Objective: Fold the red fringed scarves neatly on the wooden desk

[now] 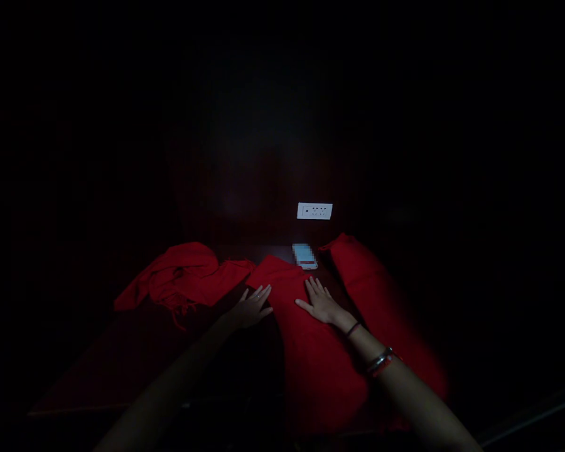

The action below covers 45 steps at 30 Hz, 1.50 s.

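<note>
A long red cloth [306,351] lies over the table and hangs down toward me past the near edge. My left hand [254,307] touches its left edge near the far end, fingers stretched out, a ring on one finger. On the right side of the same cloth my right hand [321,302] lies flat with the fingers spread. A bunched red scarf [183,276] with fringes rests to the left of my left hand. Another red cloth [376,289] stretches along the right, beyond my right forearm. Neither hand grips anything.
Just past the middle cloth lies a phone [304,256] with a lit, pixelated screen. A white socket panel [314,211] is on the dark surface behind it. The dark table [108,370] has its near edge at lower left. Most surroundings are too dark to make out.
</note>
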Each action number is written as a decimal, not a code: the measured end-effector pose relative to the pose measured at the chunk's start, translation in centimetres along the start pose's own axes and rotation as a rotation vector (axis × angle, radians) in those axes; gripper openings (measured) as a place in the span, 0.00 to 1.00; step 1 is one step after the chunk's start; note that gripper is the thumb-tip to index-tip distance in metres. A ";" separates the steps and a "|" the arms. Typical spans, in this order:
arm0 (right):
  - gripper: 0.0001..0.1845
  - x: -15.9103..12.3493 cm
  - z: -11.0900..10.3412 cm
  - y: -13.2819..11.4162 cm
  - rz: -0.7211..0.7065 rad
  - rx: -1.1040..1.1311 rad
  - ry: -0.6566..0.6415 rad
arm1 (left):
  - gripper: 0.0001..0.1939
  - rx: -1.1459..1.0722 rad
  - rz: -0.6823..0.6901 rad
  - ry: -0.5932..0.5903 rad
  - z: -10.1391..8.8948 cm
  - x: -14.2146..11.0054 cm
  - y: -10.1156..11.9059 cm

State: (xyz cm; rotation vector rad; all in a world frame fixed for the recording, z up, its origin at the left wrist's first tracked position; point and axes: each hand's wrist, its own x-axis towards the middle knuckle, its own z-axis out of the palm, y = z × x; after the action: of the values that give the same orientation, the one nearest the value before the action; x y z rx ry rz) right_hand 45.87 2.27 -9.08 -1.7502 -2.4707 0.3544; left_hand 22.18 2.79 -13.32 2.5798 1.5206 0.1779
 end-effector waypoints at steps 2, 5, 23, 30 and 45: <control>0.48 -0.2 -0.7 0.1 0.045 0.068 0.050 | 0.32 -0.073 -0.052 0.042 -0.4 -0.4 -0.2; 0.49 -0.7 -1.0 0.7 0.115 0.143 0.019 | 0.30 -0.218 -0.215 0.192 -1.0 -0.4 0.3; 0.46 -1.7 -0.3 1.3 0.088 -0.007 -0.079 | 0.28 0.061 -0.191 0.151 0.1 -2.4 6.2; 0.37 1.4 -0.6 0.3 -0.155 -0.101 -0.024 | 0.26 0.070 -0.121 0.270 -2.1 0.5 8.1; 0.28 4.4 -2.3 2.4 0.130 0.540 0.176 | 0.21 -0.598 -0.650 0.236 -3.6 2.1 2.6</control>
State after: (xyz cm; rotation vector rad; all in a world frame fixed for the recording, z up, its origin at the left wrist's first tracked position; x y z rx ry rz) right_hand 47.09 7.44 -7.69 -1.6230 -1.9064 0.7582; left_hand 24.83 3.64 -9.20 1.5720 1.9216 0.7396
